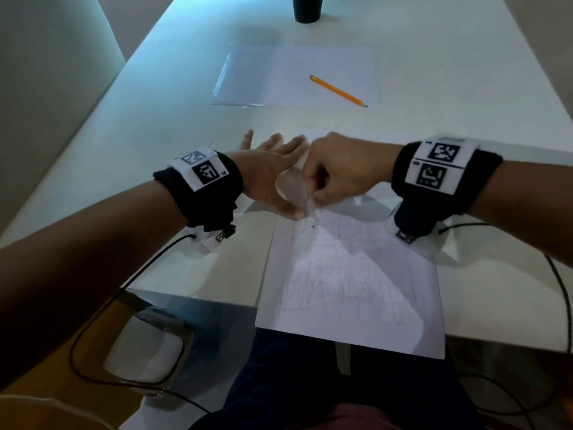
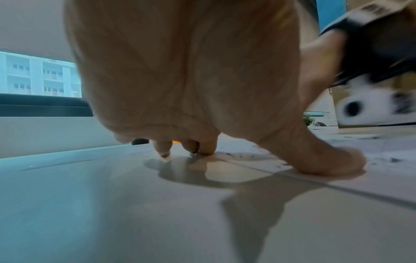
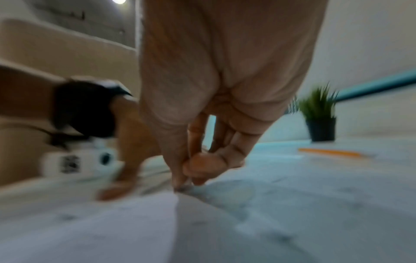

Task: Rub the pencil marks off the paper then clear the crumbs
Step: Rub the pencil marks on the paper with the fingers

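A white paper with faint pencil scribbles lies at the table's near edge and overhangs it. My left hand lies flat with straight fingers and presses the paper's far left corner; its thumb rests on the sheet. My right hand is curled, thumb and fingers pinching a small eraser against the paper right beside the left thumb. The eraser is almost wholly hidden by the fingers. Dark crumbs are scattered on the paper just below the fingertips and crumbs also show near the left fingers.
Farther back lies a second blank sheet with an orange pencil on it. A black pot stands at the far end; the right wrist view shows a green plant in it. Cables hang from both wristbands over the table's near edge.
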